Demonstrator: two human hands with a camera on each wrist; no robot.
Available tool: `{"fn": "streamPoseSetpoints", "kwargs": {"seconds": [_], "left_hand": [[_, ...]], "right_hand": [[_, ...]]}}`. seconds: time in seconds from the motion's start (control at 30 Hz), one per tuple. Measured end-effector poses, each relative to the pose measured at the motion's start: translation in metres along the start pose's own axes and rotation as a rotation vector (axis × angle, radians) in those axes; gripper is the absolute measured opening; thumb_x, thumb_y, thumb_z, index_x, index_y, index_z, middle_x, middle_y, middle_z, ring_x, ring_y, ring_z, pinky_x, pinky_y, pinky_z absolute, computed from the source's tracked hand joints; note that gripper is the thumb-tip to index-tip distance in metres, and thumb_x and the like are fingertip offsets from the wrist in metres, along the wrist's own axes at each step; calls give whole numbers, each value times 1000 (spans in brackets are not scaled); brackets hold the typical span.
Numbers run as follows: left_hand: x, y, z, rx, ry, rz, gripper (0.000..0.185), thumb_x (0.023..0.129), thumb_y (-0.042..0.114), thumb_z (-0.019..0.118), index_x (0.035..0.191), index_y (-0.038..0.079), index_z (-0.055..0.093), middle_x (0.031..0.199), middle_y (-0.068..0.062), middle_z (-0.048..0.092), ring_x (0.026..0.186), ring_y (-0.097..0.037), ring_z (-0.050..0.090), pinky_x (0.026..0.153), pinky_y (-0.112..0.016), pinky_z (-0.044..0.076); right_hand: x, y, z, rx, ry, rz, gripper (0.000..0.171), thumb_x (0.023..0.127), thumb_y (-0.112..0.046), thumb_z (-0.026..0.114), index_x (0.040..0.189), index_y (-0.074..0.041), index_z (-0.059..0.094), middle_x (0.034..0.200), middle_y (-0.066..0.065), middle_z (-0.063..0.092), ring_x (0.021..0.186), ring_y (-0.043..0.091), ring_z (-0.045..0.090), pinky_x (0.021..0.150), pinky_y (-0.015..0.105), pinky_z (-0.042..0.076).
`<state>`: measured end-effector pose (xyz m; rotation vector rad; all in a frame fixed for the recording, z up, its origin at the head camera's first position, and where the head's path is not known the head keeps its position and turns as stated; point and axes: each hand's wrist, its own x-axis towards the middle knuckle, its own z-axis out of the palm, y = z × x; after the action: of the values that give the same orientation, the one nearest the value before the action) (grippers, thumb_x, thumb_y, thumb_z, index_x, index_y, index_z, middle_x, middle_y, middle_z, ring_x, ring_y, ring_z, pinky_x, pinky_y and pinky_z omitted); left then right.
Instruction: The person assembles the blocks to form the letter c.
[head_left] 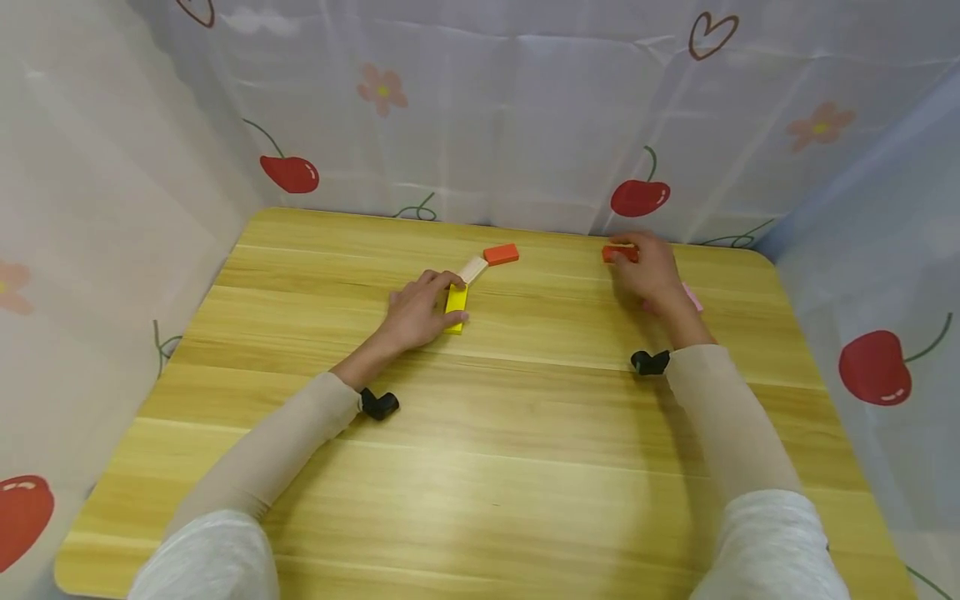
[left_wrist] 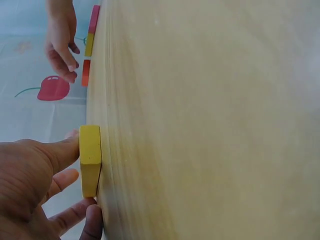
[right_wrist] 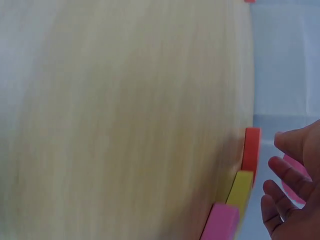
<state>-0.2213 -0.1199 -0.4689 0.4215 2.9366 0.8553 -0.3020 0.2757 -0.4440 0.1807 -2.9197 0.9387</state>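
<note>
Centrally, the left hand (head_left: 417, 312) lay on the tabletop (head_left: 480, 433) with its fingers curled round a yellow block (head_left: 456, 308), thumb on the near end and fingertips over the far end; the left wrist view showed the same grip, with the thumb (left_wrist: 62, 150) pressed flat against one broad face of the yellow block (left_wrist: 90, 160). That block was a flat, smooth-painted wooden slab with crisp edges, its long axis running away from the person and tilted slightly to the right. Just beyond it, and touching or nearly touching its far end, lay a pale unpainted block (head_left: 473, 269), and beside that an orange-red block (head_left: 501, 254), the three forming a bent chain that led rightward. Well apart on the right, the right hand (head_left: 647, 271) rested near the far edge with its fingers on a second orange-red block (head_left: 619, 252); whether it gripped or merely touched the piece could not be told, since the right wrist view showed loosely bent fingers (right_wrist: 287, 175) beside the orange-red block (right_wrist: 251, 150). A pink block (head_left: 692, 297) lay partly hidden under that hand's outer side. The tabletop was a light, glossy wood-grain panel with rounded corners, enclosed by a white cloth (head_left: 525, 125) printed with cherries, flowers and hearts. Each forearm wore a beige sleeve (head_left: 277, 450).
</note>
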Motion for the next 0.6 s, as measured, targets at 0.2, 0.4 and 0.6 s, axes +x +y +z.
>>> {"fn": "streamPoseSetpoints", "kwargs": {"seconds": [0.2,0.4,0.6], "left_hand": [[0,0,-1,4,11,11,46,87,50,70,126,34,55,134,-2,55,108,-32,56,87,-55,34],[1,-2,1,2,7,9,45,87,50,70,126,34,54,134,-2,55,108,-31,55,87,-54,33],[0,-2,2,-1,14,4,45,87,51,70,126,35,54,134,-1,54,108,-30,54,87,-53,33]], "right_hand": [[2,14,-8,-36,3,51,34,99,-20,54,129,-7,64,137,19,58,129,39,48,109,54,36],[1,20,-10,0,-29,121,33,99,-22,55,128,-9,64,139,17,57,123,37,50,105,55,41],[3,24,-9,1,-45,138,35,100,-24,54,131,-11,62,142,16,54,125,37,50,106,55,42]]}}
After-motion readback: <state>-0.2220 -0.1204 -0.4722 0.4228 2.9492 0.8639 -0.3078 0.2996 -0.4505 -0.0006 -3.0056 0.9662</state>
